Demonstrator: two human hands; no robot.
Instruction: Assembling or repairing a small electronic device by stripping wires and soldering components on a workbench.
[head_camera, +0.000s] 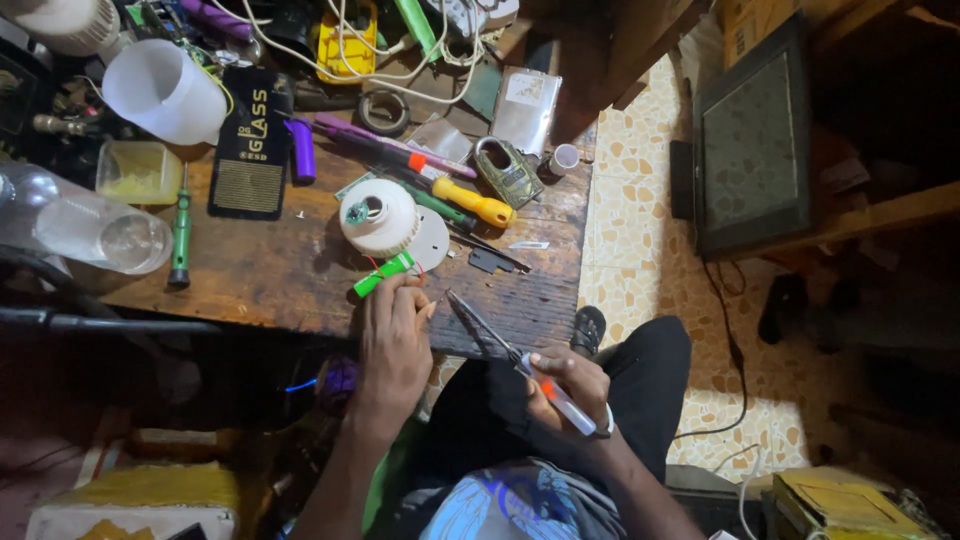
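At the near edge of the wooden tabletop (270, 270), your left hand (393, 335) pinches a small green strip (381, 274), grip pressed together on its near end. Red wires seem to run from the strip toward the white lamp housing (378, 217), which lies just beyond your fingertips with its flat white disc (432, 240) beside it.

Your right hand (570, 385) is closed around the white handle of a thin pointed tool (487, 328). Its metal tip aims at the strip but stands apart from it.

Progress, as a judgement: the housing is already opened and its disc off; the tip has not yet reached the work, so the joint work and reassembly remain.

Containers:
- translucent white cup (165, 90), on its side, looks empty
- small yellowish tub (140, 172), contents unclear
- clear plastic bottle (85, 222), lying flat, contents cannot be told
- small white cap (565, 158), far right edge

Also on the tabletop: green screwdriver (181, 235), yellow-handled screwdriver (470, 203).
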